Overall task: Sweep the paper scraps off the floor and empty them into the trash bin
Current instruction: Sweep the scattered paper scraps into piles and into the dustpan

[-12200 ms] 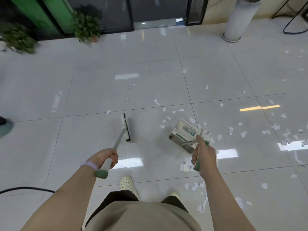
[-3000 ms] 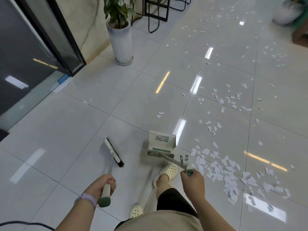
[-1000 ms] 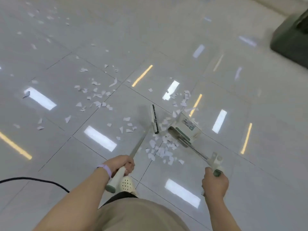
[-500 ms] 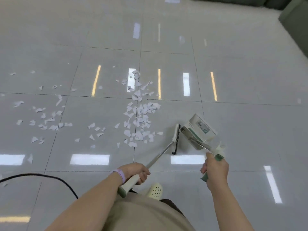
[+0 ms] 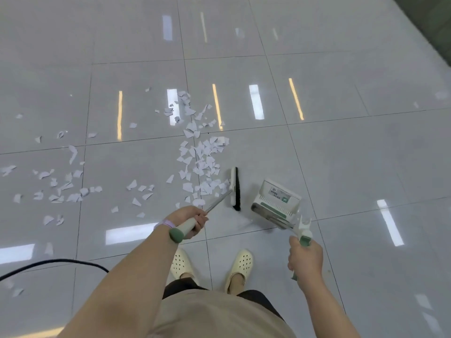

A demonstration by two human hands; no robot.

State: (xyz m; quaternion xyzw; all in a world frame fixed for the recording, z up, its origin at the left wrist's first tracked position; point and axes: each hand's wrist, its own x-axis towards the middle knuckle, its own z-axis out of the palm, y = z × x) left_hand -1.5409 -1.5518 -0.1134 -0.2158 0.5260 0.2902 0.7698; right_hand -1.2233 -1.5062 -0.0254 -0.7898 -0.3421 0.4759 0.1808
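Far left: loose paper scraps (image 5: 61, 189) strewn over the floor (image 5: 353, 167), too many and too small to count fairly; a black cable (image 5: 48, 263) curving in low at the edge. Centre: a denser heap of scraps (image 5: 205, 162) just left of the broom head. One broom (image 5: 234, 189), head down on the tile, bristle edge turned toward the dustpan, shaft running back to the left hand (image 5: 189, 219), its grip clenched round the green-tipped handle. Just right of the broom, apart from it: one dustpan (image 5: 277, 201), seemingly tilted with its lower edge at the floor, though contact hard to confirm from above. Right hand (image 5: 305, 258), grip clenched round the dustpan handle. Two pale shoes below.

Step in hand, probably: gathering, with pan contents out of sight. Next move calls for swinging the broom round to the far side of the heap, setting the pan mouth flat against the tile, and drawing the scraps in. No trash bin in view.
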